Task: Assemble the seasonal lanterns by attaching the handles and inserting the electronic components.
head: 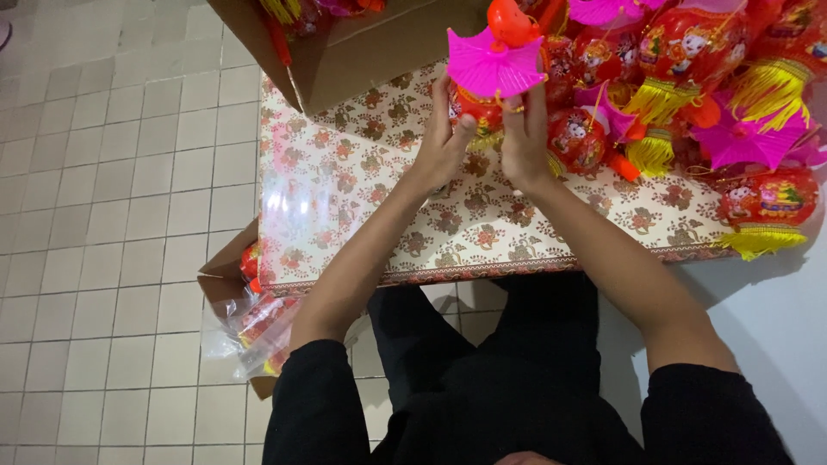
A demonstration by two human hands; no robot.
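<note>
A small red lantern (481, 110) with a bright pink, fan-edged cap (493, 64) and an orange top knob (512, 21) is held above the far part of a table, between both hands. The left hand (444, 142) grips the lantern's body from the side, its fingers curled round it and the thumb pressed near the lower edge; the right hand (523, 129) closes on the other side, fingertips pinched just under the pink cap near a small yellow fitting. This piece appears to be mid-assembly, cap seated but both hands working on it. To the right lies a crowded heap of finished lanterns (689, 77), red with yellow tassels and pink caps, which suggests many pieces are already done. An open cardboard box (362, 52) stands just left of the hands on the floral tablecloth (388, 215). On the tiled floor (103, 215), a second box (226, 284) holds bagged red parts (258, 331), seemingly stock left to work through.
</note>
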